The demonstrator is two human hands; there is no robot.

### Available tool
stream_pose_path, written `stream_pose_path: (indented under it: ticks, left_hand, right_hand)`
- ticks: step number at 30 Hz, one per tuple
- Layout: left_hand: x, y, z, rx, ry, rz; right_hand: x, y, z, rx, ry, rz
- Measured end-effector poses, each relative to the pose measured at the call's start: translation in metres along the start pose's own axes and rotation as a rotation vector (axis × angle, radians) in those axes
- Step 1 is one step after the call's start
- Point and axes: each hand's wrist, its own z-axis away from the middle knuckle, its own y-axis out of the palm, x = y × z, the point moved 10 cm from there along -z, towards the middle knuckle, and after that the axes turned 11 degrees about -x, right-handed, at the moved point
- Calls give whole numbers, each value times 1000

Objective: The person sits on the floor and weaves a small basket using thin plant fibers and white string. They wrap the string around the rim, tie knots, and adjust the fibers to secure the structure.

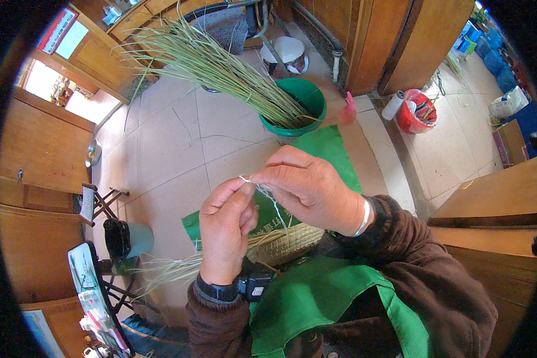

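My left hand (pixel 226 219) and my right hand (pixel 315 190) meet at the fingertips, pinching a thin white thread (pixel 275 206) between them. From the pinch the thread hangs in a loose, twisted line toward a woven straw piece (pixel 291 245) on my lap. Loose straw strands (pixel 174 270) fan out from that piece to the left, partly behind my left wrist. Under both hands lies a green apron (pixel 326 147) that bears writing. My fingers hide part of the thread's upper end.
Ahead, a green bucket (pixel 320 105) holds a tall bundle of grass stalks (pixel 223 67). A red lined bin (pixel 414 125) and a white thread spool (pixel 392 105) stand at right. A small tray table (pixel 83 264) and a lined waste bin (pixel 141 241) are at left.
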Motion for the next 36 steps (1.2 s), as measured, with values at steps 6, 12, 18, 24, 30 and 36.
stream_pose_path:
  ticks: [6, 12, 18, 24, 30, 36]
  left_hand:
    - [2, 1, 0, 3, -22, 25]
    - [2, 1, 0, -1, -26, 2]
    - [2, 2, -1, 15, -33, 7]
    - [2, 1, -1, -3, -8, -80]
    - [0, 5, 0, 25, 34, -101]
    - [3, 1, -2, 0, 27, -88]
  right_hand:
    - [-1, -1, 0, 8, -2, -8]
    - [-1, -1, 0, 5, 7, -32]
    - [-5, 0, 1, 20, 34, -21]
    - [-8, -1, 2, -15, 66, 3]
    - [-10, -8, -2, -109, 69, 18]
    - [-4, -4, 0, -39, 32, 23]
